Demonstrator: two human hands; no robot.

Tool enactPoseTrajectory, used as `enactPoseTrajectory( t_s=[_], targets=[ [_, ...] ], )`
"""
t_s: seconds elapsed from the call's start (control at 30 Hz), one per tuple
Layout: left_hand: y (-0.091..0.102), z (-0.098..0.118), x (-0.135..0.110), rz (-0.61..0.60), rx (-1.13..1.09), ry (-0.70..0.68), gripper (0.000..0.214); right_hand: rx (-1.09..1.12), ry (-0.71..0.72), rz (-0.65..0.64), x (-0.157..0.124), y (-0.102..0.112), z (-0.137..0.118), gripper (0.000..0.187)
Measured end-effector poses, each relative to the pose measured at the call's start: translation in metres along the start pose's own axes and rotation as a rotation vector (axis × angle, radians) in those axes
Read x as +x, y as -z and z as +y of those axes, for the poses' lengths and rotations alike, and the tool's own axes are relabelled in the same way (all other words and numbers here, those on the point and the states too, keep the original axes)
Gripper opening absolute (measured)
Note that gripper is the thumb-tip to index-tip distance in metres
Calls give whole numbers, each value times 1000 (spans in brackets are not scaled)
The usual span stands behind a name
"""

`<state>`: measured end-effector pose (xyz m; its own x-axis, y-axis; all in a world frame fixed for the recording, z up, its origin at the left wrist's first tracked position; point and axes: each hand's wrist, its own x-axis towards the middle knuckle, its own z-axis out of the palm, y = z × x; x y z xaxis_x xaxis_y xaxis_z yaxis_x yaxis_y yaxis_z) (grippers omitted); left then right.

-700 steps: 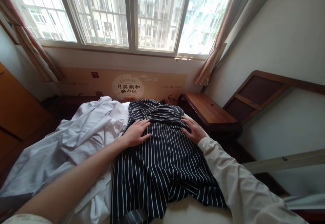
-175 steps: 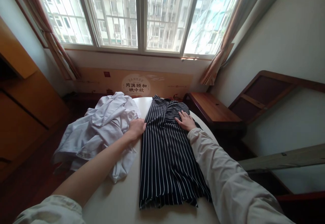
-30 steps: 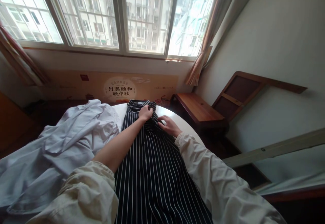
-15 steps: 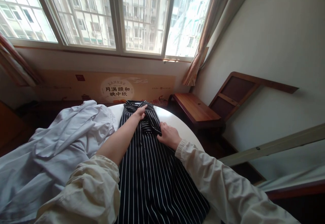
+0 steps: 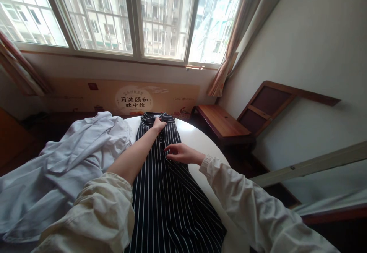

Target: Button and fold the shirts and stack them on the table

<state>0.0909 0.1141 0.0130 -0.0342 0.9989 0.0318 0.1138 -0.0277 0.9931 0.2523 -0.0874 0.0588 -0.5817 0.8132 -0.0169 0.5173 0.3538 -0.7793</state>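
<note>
A black shirt with white stripes (image 5: 151, 192) lies lengthwise on the white round table (image 5: 200, 132), its collar at the far end. My left hand (image 5: 159, 124) is closed on the fabric just below the collar. Over the shirt's right side is my right hand (image 5: 183, 153), thumb and forefinger curved and apart, with no cloth visible between them. The other fingers of that hand are partly hidden. Under it, the right part of the shirt is folded inward, with a slanting edge running down toward the lower right.
White crumpled cloth (image 5: 86, 150) is heaped on the table's left side. Beyond the table stand a printed panel (image 5: 177, 92) and a barred window (image 5: 166, 20). A wooden bench (image 5: 222, 119) is at the right, near the wall.
My right hand has let go of the shirt's right edge and moved slightly left and down over it. The right side now lies flatter and folded inward. My left hand stays near the collar.
</note>
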Motion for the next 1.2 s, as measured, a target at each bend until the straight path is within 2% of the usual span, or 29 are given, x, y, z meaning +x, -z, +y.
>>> enactPoseTrajectory(
  t_s=[0.13, 0.2, 0.3, 0.37, 0.43, 0.57, 0.63, 0.7, 0.77, 0.8, 0.87, 0.93, 1.0, 1.03, 1.13, 1.2],
  targets=[
    [7, -1, -9, 30, 124, -64, 64, -141, 39, 28, -12, -6, 0, 22],
    [10, 1, -14, -14, 247, -189, 60, -275, 29, 69, -17, -8, -1, 19],
    [16, 1, -22, -135, 581, -431, 43, -367, 11, 84, -23, -13, -3, 20],
    [19, -1, -28, -184, 765, -500, 30, -303, 16, 52, -25, -17, -5, 16],
    [22, -4, -33, -189, 847, -505, 24, -184, 40, 20, -28, -21, -7, 11],
    [26, -7, -37, -159, 840, -572, 36, -21, 62, -5, -33, -25, -7, 12],
    [27, -9, -38, -247, 853, -570, 45, -6, 71, -11, -33, -24, -6, 13],
    [29, -10, -39, -386, 892, -525, 56, 6, 81, -14, -30, -20, -4, 16],
    [33, -9, -39, -445, 941, -502, 63, -7, 94, 35, -25, -13, 0, 20],
    [36, -7, -41, -425, 972, -500, 66, -40, 106, 97, -22, -10, 4, 22],
    [42, -2, -46, -308, 1057, -477, 71, -170, 145, 263, -15, -2, 13, 23],
    [51, 1, -56, -174, 1150, -411, 77, -322, 190, 375, -9, 3, 25, 36],
    [62, -1, -71, -127, 1217, -353, 83, -429, 214, 362, -3, 2, 40, 58],
    [67, -5, -79, -149, 1236, -340, 87, -464, 209, 330, 1, -1, 47, 65],
    [79, -19, -98, -249, 1241, -321, 97, -565, 137, 248, 13, -13, 66, 73],
    [84, -28, -101, -251, 1228, -337, 97, -628, 86, 222, 24, -20, 73, 74]
  ],
)
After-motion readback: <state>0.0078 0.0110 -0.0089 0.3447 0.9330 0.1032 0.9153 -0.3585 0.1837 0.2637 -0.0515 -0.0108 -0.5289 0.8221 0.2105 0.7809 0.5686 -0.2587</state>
